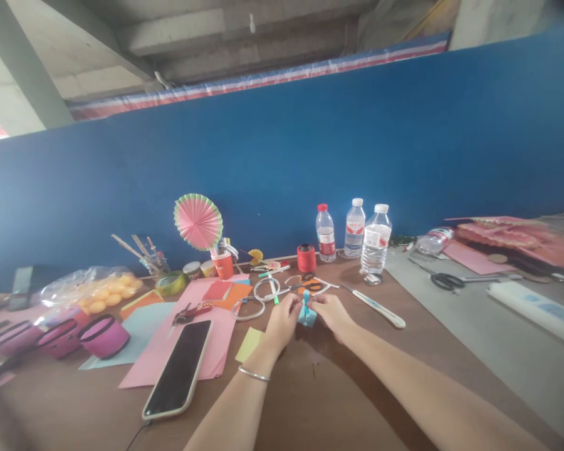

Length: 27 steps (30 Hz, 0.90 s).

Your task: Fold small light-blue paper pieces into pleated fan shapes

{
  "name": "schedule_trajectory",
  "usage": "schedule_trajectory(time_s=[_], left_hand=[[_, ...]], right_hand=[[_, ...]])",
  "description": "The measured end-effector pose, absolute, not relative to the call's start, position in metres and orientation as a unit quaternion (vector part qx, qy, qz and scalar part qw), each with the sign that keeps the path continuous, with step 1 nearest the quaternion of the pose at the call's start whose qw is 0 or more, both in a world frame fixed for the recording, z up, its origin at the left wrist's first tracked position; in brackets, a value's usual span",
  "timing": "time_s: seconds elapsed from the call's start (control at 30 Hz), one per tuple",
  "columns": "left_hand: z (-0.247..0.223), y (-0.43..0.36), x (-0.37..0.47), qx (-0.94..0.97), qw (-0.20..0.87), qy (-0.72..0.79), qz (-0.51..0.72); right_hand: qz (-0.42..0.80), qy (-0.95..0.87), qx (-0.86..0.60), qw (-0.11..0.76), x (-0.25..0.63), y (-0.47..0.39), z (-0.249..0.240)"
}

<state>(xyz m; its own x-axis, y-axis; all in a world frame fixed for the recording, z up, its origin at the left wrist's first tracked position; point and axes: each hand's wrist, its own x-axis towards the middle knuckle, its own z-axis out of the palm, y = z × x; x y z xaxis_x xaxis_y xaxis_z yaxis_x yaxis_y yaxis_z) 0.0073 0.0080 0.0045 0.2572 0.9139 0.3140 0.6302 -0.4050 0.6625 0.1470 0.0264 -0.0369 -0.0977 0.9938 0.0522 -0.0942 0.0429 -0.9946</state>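
Our left hand (283,321) and right hand (333,315) pinch a small blue piece (306,317) between them, which looks partly shaped but unfinished.

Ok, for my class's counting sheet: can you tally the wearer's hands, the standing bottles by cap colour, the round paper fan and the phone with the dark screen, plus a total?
Hands: 2
Red-capped bottle: 1
White-capped bottles: 2
Fan: 1
Phone: 1
Total: 7
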Motion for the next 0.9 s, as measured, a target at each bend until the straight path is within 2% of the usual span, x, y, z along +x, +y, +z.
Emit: schedule_trajectory(time_s=[0.37,0.9], left_hand=[[-0.0007,0.0096,0.0061,0.764,0.225,0.491,0.352],[0.0009,0.0081,0.0073,0.757,0.225,0.5,0.355]], right_hand=[[0.638,-0.464,-0.395,0.47,0.1488,0.0293,-0.0359],[0.651,-0.458,-0.387,0.465,0.1498,0.0294,-0.0361]])
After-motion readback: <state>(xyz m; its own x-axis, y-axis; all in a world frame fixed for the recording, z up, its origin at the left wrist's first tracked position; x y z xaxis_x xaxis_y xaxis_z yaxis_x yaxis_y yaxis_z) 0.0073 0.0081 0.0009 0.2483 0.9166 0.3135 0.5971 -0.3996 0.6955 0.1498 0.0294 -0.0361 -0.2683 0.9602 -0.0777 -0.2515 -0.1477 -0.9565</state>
